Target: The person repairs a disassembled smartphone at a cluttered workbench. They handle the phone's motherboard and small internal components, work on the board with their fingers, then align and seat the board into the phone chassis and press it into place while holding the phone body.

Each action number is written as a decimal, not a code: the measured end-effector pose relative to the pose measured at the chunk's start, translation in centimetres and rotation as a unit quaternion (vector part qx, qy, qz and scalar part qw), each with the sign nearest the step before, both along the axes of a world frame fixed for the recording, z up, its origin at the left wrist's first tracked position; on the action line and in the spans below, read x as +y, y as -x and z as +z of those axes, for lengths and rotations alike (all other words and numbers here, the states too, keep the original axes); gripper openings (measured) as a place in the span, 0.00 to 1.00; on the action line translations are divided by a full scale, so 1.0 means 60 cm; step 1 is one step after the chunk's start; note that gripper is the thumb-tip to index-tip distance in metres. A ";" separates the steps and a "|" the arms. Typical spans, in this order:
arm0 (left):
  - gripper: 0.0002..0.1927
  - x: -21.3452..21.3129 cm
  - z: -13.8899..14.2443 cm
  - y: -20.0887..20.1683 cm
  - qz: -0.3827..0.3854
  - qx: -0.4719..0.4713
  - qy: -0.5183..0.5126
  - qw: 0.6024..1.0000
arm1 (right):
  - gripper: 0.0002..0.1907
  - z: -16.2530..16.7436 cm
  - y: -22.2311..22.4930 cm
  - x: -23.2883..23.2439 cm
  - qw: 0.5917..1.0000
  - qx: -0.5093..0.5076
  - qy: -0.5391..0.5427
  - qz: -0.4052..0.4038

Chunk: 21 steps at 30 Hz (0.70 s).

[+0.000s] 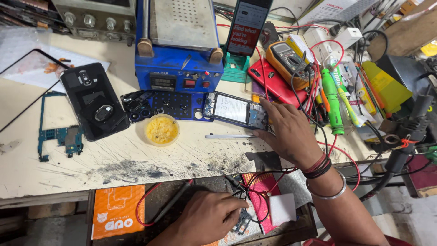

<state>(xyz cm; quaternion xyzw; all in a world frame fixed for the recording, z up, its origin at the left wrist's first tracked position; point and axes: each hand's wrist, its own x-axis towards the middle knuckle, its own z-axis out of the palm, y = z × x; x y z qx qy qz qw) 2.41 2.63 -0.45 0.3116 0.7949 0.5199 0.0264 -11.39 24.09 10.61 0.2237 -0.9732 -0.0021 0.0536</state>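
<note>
Right hand [291, 132] reaches forward across the bench [114, 159], palm down, fingers spread and slightly curled, fingertips resting on the right end of an opened phone [234, 110]; not gripping it, just pressing or touching. Red threads and a metal bangle sit on that wrist. The opened phone lies flat, insides up, long axis running left-right with a slight tilt, left end at the blue screw mat [175, 105], right end under the fingers. Just in front of it lies a thin silver tool [230, 135], also left-right, tip near the right thumb. Left hand [207, 217] is low, in the open drawer [182, 191] below the bench edge, palm down, fingers curled over small parts and wires; can't tell whether it actually grips anything. An orange flat package [118, 210] with white print lies at the drawer's left; a pink-red packet [261, 200] and a white square pad [282, 208] at its right. On the bench: small round tub of yellow paste [161, 130] left of the opened phone, a black phone back [93, 101] further left, a bare green circuit board [59, 134] beside it. A red phone [273, 79] and yellow multimeter [286, 61] lie behind the right hand, and a green screwdriver [333, 100] to its right.
</note>
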 end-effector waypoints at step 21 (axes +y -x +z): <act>0.04 0.001 0.005 0.005 -0.040 0.055 0.167 0.984 | 0.43 0.025 0.094 0.007 0.988 -0.103 -0.038 0.104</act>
